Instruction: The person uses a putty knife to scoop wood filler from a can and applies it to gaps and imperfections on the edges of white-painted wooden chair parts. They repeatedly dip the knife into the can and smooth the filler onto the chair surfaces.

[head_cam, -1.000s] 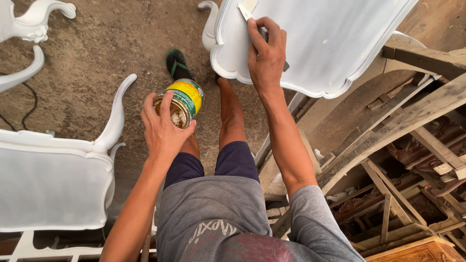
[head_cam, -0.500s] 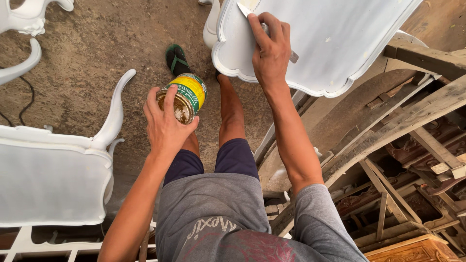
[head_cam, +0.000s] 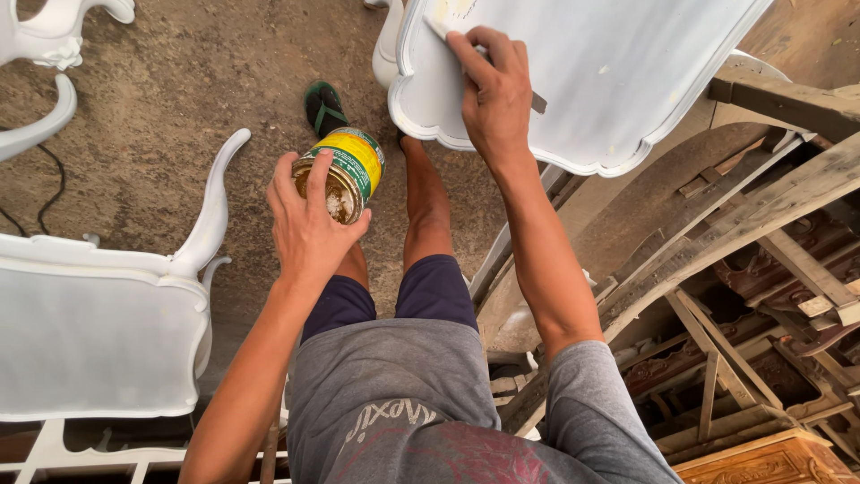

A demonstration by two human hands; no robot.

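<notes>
While the left hand (head_cam: pixel 309 224) wraps its fingers round a tilted can (head_cam: pixel 345 172) with a yellow-green label, the white panel (head_cam: pixel 591 72) sits at one o'clock. The right hand (head_cam: pixel 493 94) presses a thin blade (head_cam: pixel 445 31) onto it, fingers closed.

White chair (head_cam: pixel 98 332) left, bare wooden frames (head_cam: pixel 761 269) right.

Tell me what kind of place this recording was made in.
Probably a furniture workshop. White-primed carved chair parts stand on a bare dirt floor, unfinished wooden frames are stacked alongside, and the left hand holds an open can while the right hand works a white panel.
</notes>
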